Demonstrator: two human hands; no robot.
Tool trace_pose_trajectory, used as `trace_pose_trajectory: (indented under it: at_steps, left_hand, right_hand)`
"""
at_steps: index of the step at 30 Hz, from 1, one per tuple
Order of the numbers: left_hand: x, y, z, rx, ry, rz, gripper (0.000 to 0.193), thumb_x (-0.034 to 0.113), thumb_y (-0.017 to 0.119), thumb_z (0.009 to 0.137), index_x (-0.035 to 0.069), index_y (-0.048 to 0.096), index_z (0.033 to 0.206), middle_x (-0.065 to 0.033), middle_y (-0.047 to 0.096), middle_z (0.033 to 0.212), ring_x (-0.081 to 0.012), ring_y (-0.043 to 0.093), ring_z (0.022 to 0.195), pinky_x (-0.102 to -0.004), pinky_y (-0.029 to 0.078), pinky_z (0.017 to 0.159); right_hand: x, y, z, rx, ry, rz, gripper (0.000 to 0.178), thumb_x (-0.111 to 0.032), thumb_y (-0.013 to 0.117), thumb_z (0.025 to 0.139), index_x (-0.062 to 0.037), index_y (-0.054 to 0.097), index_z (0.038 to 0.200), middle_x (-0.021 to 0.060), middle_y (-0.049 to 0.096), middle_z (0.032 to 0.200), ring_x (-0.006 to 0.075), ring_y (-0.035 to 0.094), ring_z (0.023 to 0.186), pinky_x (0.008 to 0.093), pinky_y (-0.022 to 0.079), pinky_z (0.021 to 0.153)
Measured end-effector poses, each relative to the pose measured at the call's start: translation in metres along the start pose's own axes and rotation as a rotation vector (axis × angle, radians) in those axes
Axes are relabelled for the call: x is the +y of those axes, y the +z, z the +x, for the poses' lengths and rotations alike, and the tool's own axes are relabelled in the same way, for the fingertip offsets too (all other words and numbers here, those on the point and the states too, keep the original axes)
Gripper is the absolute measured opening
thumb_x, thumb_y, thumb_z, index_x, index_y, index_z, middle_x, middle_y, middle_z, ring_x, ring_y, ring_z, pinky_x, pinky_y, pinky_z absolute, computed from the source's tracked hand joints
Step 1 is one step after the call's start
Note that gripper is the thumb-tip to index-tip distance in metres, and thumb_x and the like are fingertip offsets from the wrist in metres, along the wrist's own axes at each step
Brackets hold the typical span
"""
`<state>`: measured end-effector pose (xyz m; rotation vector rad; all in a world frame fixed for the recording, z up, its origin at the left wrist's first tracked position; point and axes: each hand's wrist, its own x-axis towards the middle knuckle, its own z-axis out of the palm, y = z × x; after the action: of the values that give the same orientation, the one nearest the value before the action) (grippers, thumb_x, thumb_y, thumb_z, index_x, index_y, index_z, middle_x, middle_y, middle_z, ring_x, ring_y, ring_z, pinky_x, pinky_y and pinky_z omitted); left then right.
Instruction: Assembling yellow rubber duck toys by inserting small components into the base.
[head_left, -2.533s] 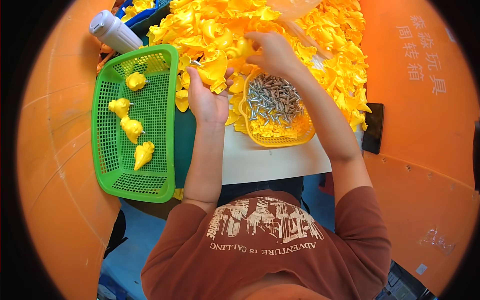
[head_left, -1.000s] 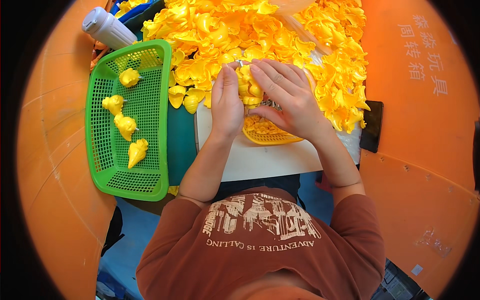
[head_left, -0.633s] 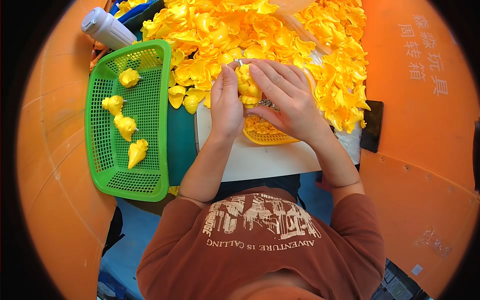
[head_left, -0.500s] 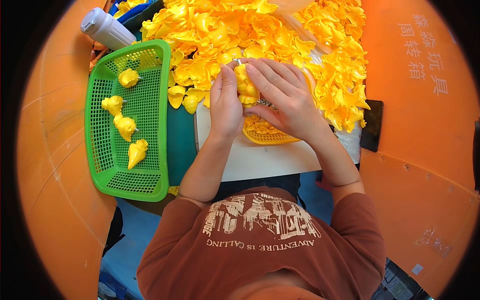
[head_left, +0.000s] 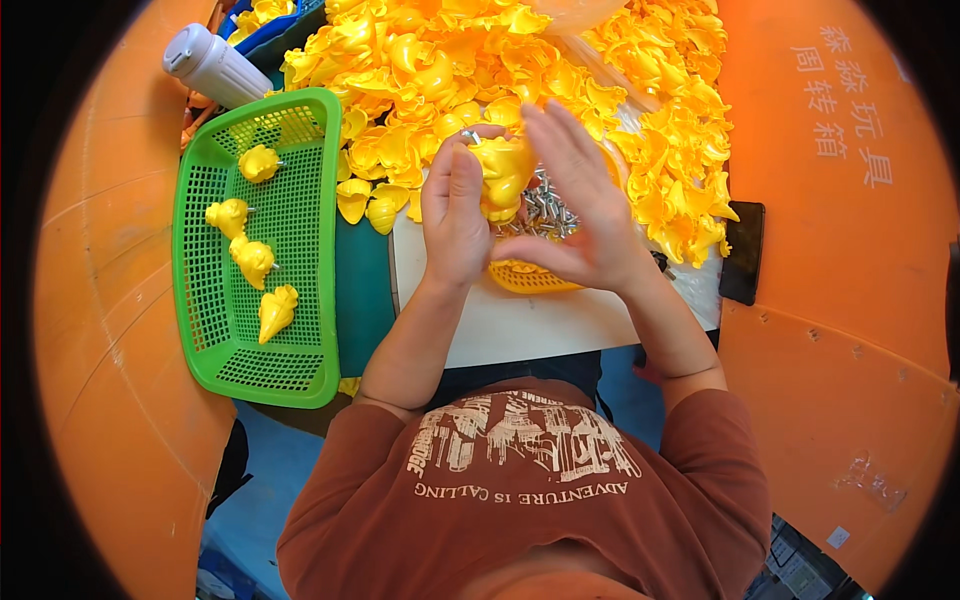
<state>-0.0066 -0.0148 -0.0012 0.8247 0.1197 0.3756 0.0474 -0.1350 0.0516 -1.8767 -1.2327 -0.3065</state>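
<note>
My left hand [head_left: 457, 220] is closed around a glossy yellow plastic toy piece [head_left: 507, 178] with a rounded, lumpy form. A small silver metal pin [head_left: 469, 136] sticks up at its upper left, by my left fingertips. Just right of the piece, my right hand [head_left: 588, 215] is spread, thumb well apart from the fingers, holding nothing. Below and between the hands is a yellow basket [head_left: 535, 283], partly covered by them. Several silver metal pins [head_left: 548, 212] lie in it. Whether my right fingertips touch the piece is unclear from the blur.
A green mesh basket [head_left: 331, 260] at the left holds several yellow pieces with metal pins [head_left: 278, 312]. Loose yellow shells [head_left: 430, 75] are heaped across the far side. A pale tumbler [head_left: 215, 65] stands far left. Orange panels [head_left: 830, 260] flank the table; a black flat object [head_left: 743, 252] lies right.
My right hand has opened and drawn off the piece to the right, uncovering the metal pins in the basket. The piece, still in my left hand, has turned.
</note>
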Motion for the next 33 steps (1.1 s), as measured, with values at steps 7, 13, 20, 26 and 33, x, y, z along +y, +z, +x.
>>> trace_pose_trajectory:
  at_steps: [7, 13, 20, 26, 33]
  left_hand:
    - [-0.005, 0.000, -0.001, -0.047, 0.110, 0.080, 0.042, 0.041, 0.041, 0.093, 0.003, 0.047, 0.108, -0.0121, 0.058, 0.098, -0.0195, 0.060, 0.073, -0.0270, 0.049, 0.055]
    - [-0.011, 0.001, 0.001, 0.016, 0.196, 0.191, 0.036, 0.036, 0.039, 0.092, 0.003, 0.048, 0.104, -0.0115, 0.058, 0.096, -0.0181, 0.057, 0.068, -0.0256, 0.047, 0.051]
    - [-0.001, 0.005, -0.002, 0.126, 0.141, 0.087, 0.039, 0.038, 0.034, 0.094, 0.003, 0.048, 0.101, -0.0106, 0.057, 0.087, -0.0171, 0.056, 0.063, -0.0246, 0.045, 0.045]
    - [-0.002, 0.006, -0.001, 0.111, 0.170, 0.151, 0.040, 0.040, 0.032, 0.095, 0.004, 0.048, 0.102, -0.0112, 0.057, 0.086, -0.0174, 0.056, 0.062, -0.0251, 0.045, 0.046]
    - [-0.005, 0.000, -0.003, 0.069, 0.230, 0.208, 0.049, 0.049, 0.027, 0.094, 0.004, 0.046, 0.102, -0.0119, 0.055, 0.093, -0.0178, 0.056, 0.061, -0.0253, 0.046, 0.047]
  right_hand:
    - [0.008, -0.002, 0.005, 0.085, 0.790, 0.839, 0.021, -0.007, 0.057, 0.087, 0.0065, 0.062, 0.102, 0.0087, 0.063, 0.098, 0.0106, 0.058, 0.084, 0.0220, 0.047, 0.074]
    - [0.005, 0.010, 0.004, 0.209, 0.629, 0.524, 0.015, -0.007, 0.059, 0.086, 0.0037, 0.065, 0.094, 0.0064, 0.064, 0.086, 0.0084, 0.057, 0.075, 0.0202, 0.046, 0.067]
    - [-0.006, 0.014, 0.008, 0.213, 0.662, 0.561, 0.016, -0.006, 0.060, 0.085, 0.0042, 0.064, 0.096, 0.0066, 0.064, 0.084, 0.0087, 0.058, 0.074, 0.0199, 0.047, 0.063]
    - [-0.012, 0.012, 0.001, 0.282, 0.768, 0.843, 0.017, -0.002, 0.064, 0.081, 0.0054, 0.062, 0.096, 0.0082, 0.065, 0.082, 0.0099, 0.061, 0.071, 0.0198, 0.049, 0.063]
    - [-0.014, 0.010, 0.005, 0.320, 0.675, 0.747, 0.015, 0.003, 0.065, 0.078, 0.0055, 0.062, 0.092, 0.0086, 0.065, 0.083, 0.0107, 0.062, 0.074, 0.0206, 0.050, 0.067]
